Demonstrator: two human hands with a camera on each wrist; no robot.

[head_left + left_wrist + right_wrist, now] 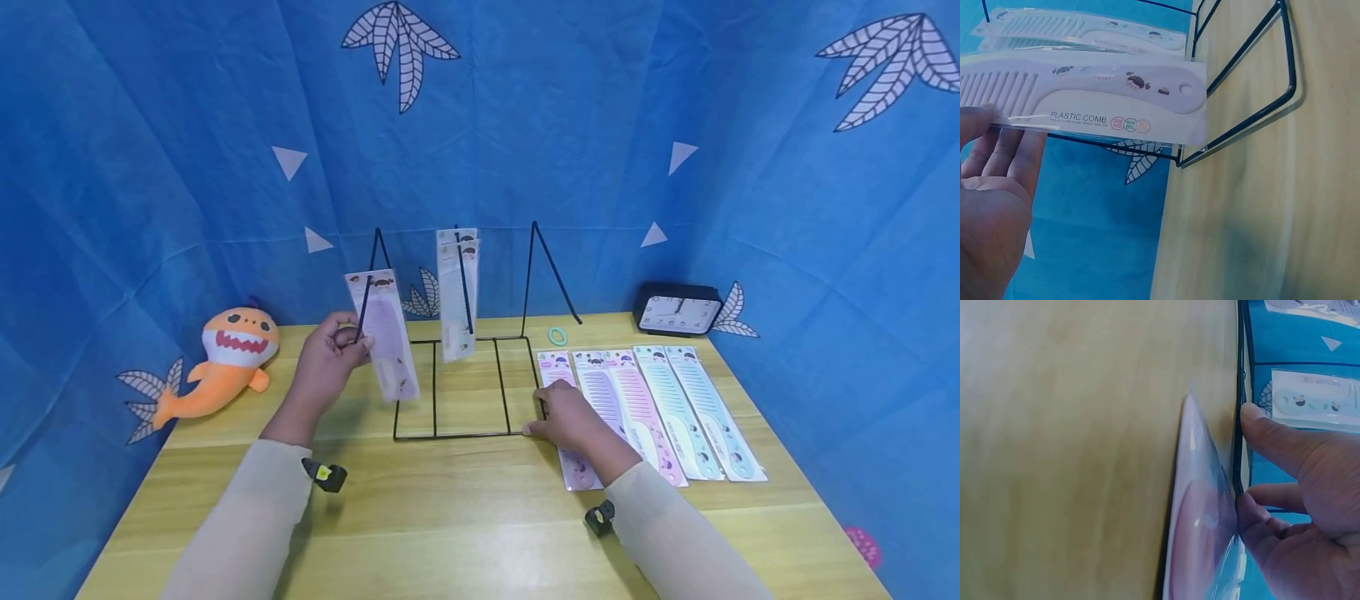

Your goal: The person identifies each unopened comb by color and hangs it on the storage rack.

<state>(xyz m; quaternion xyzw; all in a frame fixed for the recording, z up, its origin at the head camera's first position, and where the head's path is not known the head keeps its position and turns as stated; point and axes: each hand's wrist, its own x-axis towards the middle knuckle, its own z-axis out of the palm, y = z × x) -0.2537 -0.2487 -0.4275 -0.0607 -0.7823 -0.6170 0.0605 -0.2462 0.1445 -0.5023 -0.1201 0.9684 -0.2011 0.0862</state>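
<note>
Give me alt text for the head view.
A person's left hand holds a packaged purple plastic comb at a black wire rack whose base the right hand holds. Pink, purple and blue packaged combs lie right, near a black rectangular clock; an orange plush shark sits left.

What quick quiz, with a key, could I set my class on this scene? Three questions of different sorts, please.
1. Multiple choice: what does the left hand hold?
A) a ring
B) a comb
C) a clock

2. True or false: the right hand rests on the toy shark.

3. Count: how many other combs lie in the row on the table?

Key:
1. B
2. False; it holds the stand.
3. Five
</note>
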